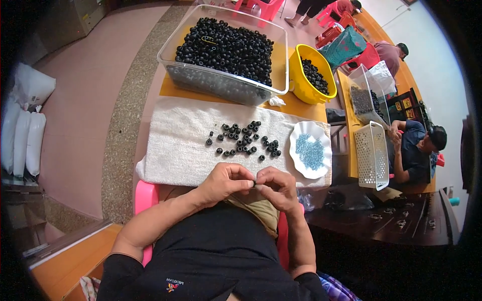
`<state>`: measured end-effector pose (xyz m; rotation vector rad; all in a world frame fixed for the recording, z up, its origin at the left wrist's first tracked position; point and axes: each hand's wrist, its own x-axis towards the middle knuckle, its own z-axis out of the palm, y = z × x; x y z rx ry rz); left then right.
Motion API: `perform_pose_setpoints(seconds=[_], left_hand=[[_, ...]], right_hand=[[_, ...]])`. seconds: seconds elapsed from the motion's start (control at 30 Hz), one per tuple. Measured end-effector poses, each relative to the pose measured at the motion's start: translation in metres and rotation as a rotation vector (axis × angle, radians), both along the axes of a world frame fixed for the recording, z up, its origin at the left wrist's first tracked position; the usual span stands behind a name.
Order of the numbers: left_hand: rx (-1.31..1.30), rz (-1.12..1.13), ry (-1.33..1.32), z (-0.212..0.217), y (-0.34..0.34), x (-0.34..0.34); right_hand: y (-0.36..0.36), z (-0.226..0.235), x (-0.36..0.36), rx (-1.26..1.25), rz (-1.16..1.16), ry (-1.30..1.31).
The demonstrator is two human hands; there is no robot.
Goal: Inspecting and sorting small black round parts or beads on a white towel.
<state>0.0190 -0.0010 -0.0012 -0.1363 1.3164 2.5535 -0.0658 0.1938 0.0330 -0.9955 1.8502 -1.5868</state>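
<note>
Two hands [223, 183] [277, 187], fingers [245, 184] pinched on black bead [254, 184], white towel [175, 135] ahead, pink floor [78, 115] left

White lettering [175, 281] (with a small emblem [172, 287]) marks the black shirt [211, 246]; coloured labels [403, 104] mark a box [413, 95].

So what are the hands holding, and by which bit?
A small dark piece, pinched by fingertips of the left hand and right hand. They hide most of it, so I can't tell its shape or which part.

White sacks [35, 143] stand at left and a basket [370, 173] (white, perforated) at right.
</note>
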Motion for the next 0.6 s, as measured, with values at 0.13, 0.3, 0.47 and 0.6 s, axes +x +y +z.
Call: perform_pose_setpoints(seconds=[0.13, 0.3, 0.47, 0.6], left_hand=[[-0.038, -0.011, 0.029, 0.005, 0.002, 0.002], [-0.052, -0.041, 0.042, 0.004, 0.002, 0.002], [-0.033, -0.071, 0.023, 0.006, 0.001, 0.002], [-0.055, -0.052, 0.028, 0.006, 0.003, 0.003]], right_hand=[[0.001, 0.010, 0.002, 0.068, 0.000, 0.172], [-0.006, 0.009, 0.006, 0.020, -0.090, 0.343], [-0.007, 0.007, 0.008, -0.005, -0.093, 0.483], [-0.014, 0.004, 0.009, -0.037, -0.122, 0.634]])
